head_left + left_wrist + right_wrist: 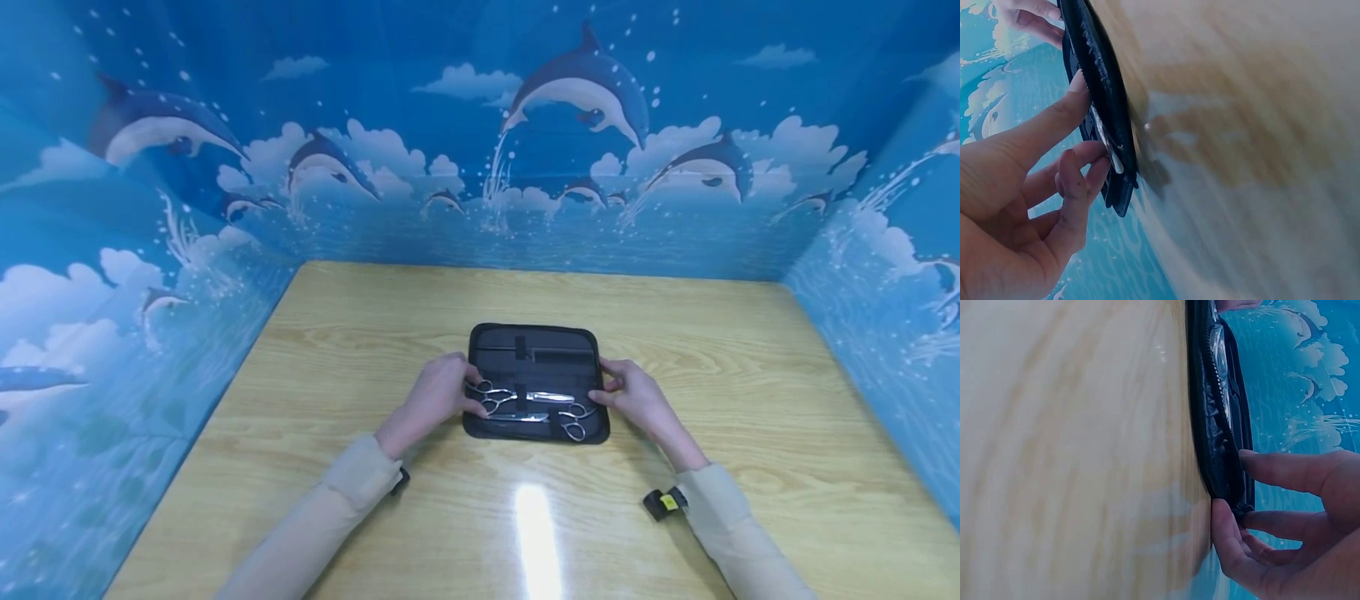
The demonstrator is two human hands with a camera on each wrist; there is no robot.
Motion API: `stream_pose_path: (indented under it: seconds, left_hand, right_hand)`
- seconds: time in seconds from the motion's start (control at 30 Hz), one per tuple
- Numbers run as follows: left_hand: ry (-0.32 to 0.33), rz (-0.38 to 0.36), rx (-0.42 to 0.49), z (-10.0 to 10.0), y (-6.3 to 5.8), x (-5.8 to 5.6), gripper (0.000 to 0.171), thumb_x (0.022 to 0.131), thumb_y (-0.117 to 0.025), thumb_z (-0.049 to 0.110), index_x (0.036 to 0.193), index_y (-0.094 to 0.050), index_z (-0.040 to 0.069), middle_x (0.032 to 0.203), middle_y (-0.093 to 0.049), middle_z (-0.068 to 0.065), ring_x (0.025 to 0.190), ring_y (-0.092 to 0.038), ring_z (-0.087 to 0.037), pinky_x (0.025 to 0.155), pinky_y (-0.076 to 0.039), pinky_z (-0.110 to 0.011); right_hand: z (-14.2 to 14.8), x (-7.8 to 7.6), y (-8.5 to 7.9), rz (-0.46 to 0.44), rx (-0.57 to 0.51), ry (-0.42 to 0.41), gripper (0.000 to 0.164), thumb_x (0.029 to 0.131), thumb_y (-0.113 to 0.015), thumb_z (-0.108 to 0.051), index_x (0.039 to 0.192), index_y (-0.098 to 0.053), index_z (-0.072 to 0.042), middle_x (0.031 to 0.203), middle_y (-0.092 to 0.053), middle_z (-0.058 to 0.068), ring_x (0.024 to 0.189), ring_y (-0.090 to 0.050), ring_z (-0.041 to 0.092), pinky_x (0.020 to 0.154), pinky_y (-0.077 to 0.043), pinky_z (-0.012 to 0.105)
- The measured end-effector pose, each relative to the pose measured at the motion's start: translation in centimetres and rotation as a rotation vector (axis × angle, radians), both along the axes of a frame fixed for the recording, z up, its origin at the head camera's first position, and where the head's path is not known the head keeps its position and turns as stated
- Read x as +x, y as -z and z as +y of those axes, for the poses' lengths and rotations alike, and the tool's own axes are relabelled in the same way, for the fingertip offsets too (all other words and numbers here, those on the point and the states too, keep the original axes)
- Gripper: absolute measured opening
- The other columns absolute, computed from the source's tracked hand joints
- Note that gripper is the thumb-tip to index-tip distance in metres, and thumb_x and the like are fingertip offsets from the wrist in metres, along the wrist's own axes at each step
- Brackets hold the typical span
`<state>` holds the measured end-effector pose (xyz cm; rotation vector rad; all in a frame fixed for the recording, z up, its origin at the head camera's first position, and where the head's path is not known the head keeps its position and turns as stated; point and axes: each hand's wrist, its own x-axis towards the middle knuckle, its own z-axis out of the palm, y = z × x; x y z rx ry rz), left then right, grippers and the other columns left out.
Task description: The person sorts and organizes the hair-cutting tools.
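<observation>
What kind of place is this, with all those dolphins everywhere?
It looks like an indoor work booth, not the real sea. A printed dolphin backdrop closes in the back and both sides of a wood-grain table, and a bright strip of light reflects off it, probably from a lamp.

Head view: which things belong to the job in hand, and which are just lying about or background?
Likely in the job:
- open black case
- upper scissors
- lower scissors
- dark comb-like tool

Just background:
- wooden table
- dolphin backdrop
</observation>
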<state>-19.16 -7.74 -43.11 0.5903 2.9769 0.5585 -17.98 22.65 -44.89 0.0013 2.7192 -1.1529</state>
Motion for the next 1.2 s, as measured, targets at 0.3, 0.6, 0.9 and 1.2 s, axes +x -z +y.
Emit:
stream_pose_path:
  seconds: [0.3,0.6,0.9,1.2]
  left_hand:
    - [0.011,-0.014,-0.01,0.7,-0.3,-0.3,0.052,0.047,-0.085,0.043,0.089,-0.074,0.015,0.089,-0.067,0.001,0.079,-0.055,-0.013,0.078,-0.051,-0.034]
    - [0.037,0.001,0.002,1.8,0.1,-0.7,0.052,0.048,-0.085,0.044,0.09,-0.074,0.015,0.092,-0.066,-0.001,0.08,-0.056,-0.015,0.075,-0.052,-0.035]
    - [0.019,-0.029,-0.002,1.9,0.3,-0.7,0.055,0.05,-0.084,0.046,0.095,-0.073,0.017,0.095,-0.065,-0.001,0.079,-0.053,-0.013,0.073,-0.051,-0.032]
    - [0.052,-0.054,0.013,1.6,0.4,-0.5,0.053,0.058,-0.081,0.045,0.101,-0.072,0.015,0.102,-0.065,-0.004,0.084,-0.056,-0.015,0.077,-0.052,-0.034]
  right_hand:
    - [0.0,0.0,0.0,-0.008,-0.001,0.002,0.071,0.08,-0.069,-0.019,0.141,-0.035,-0.002,0.132,-0.046,0.025,0.101,-0.054,0.032,0.092,-0.044,0.054]
    - [0.1,-0.1,0.0,0.054,0.014,-0.041,0.068,0.081,-0.068,-0.02,0.139,-0.038,-0.001,0.131,-0.046,0.028,0.095,-0.058,0.03,0.087,-0.047,0.053]
    - [0.2,-0.1,0.0,0.006,-0.003,-0.011,0.064,0.086,-0.063,-0.023,0.14,-0.037,-0.002,0.121,-0.054,0.026,0.091,-0.06,0.027,0.084,-0.05,0.048]
    - [0.4,0.0,0.1,-0.011,-0.086,0.004,0.06,0.088,-0.059,-0.02,0.14,-0.036,-0.001,0.114,-0.056,0.025,0.078,-0.06,0.019,0.075,-0.053,0.038]
